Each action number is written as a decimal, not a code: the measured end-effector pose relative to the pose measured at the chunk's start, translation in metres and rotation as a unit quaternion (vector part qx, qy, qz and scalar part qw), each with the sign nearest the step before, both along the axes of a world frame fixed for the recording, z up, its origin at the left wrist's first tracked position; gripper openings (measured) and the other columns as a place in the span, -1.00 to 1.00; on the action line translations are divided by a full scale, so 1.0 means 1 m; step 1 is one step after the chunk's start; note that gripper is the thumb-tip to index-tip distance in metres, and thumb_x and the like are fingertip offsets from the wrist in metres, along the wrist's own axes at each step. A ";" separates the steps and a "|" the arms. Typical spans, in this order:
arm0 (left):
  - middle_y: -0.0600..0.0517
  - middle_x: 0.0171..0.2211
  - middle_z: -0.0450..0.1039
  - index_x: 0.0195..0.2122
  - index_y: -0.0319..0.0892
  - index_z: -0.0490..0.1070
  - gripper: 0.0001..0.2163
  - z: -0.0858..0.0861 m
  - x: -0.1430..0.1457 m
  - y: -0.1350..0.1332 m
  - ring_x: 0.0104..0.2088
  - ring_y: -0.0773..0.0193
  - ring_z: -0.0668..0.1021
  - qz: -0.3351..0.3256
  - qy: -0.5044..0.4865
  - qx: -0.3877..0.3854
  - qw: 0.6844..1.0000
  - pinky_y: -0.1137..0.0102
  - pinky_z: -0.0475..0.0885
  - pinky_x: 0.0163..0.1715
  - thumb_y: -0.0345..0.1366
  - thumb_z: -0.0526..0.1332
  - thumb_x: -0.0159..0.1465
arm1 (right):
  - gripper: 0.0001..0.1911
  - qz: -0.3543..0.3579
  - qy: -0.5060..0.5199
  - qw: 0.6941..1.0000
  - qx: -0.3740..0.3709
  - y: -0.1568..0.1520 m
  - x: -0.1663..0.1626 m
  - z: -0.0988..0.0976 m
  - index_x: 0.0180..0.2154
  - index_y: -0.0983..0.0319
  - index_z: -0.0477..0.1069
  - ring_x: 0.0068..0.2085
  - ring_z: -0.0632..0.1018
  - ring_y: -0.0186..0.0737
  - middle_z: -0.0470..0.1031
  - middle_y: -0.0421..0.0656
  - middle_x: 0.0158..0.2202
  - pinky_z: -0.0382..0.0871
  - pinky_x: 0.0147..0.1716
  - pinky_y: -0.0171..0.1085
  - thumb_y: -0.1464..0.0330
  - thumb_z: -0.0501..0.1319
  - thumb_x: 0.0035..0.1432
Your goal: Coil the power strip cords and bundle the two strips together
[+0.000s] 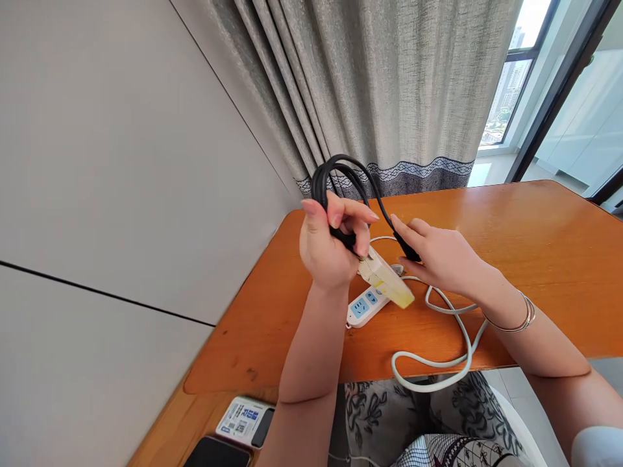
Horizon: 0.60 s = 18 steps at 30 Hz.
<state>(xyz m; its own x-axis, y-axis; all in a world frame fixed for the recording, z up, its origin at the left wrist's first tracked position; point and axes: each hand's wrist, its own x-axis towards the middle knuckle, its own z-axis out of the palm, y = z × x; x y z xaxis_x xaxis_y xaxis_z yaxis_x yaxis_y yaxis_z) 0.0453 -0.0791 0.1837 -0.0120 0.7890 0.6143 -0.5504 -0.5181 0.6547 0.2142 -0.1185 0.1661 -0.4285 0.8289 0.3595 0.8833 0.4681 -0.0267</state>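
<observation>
My left hand (335, 240) is raised over the table, its fingers curled round a coiled black cable (350, 159). From below that hand juts a flat, yellowed white block (388, 277), tilted down to the right; its exact kind I cannot make out. My right hand (435, 253) grips a black plug-like end (407, 246) of the cable between thumb and fingers, and the plug's tip is hidden. Beneath both hands a white power strip (363, 307) with blue sockets lies on the table, partly covered by the yellowed block.
A white cord (433, 362) loops over the orange-brown wooden table (549, 259) and past its front edge. At lower left lie a labelled white box (242, 418) and a black phone-like object (217, 453). A pale wall panel (107, 162) borders the left; a grey curtain (403, 84) hangs behind.
</observation>
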 end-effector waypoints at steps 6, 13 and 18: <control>-0.06 -0.32 0.65 -0.53 -0.15 0.23 -0.49 -0.016 0.011 -0.011 -0.42 0.20 0.66 -0.002 0.100 0.057 0.993 0.35 0.53 -0.45 0.21 0.18 0.27 | -0.54 0.082 0.095 0.991 0.055 -0.011 0.008 -0.002 0.16 0.27 0.45 -0.30 0.52 -0.22 0.51 0.00 -0.11 0.34 -0.38 -0.28 0.26 0.08 0.32; -0.17 -0.12 0.64 -0.46 -0.15 0.33 -0.54 -0.031 0.016 -0.010 -0.14 0.09 0.66 0.063 0.203 0.153 0.965 0.27 0.54 -0.28 0.15 0.12 0.34 | -0.53 0.185 0.301 0.935 0.020 -0.020 0.001 0.003 0.02 0.24 0.36 -0.19 0.50 -0.19 0.46 -0.04 -0.08 0.43 -0.31 -0.24 0.34 0.31 0.04; -0.15 -0.15 0.65 -0.40 -0.15 0.40 -0.55 -0.033 0.014 -0.004 -0.30 0.20 0.62 0.098 0.219 0.120 0.963 0.32 0.47 -0.35 0.17 0.13 0.33 | -0.60 0.198 0.412 0.887 -0.056 -0.025 -0.001 0.008 -0.05 0.21 0.30 -0.18 0.52 -0.26 0.47 -0.11 -0.11 0.45 -0.26 -0.28 0.44 0.29 0.05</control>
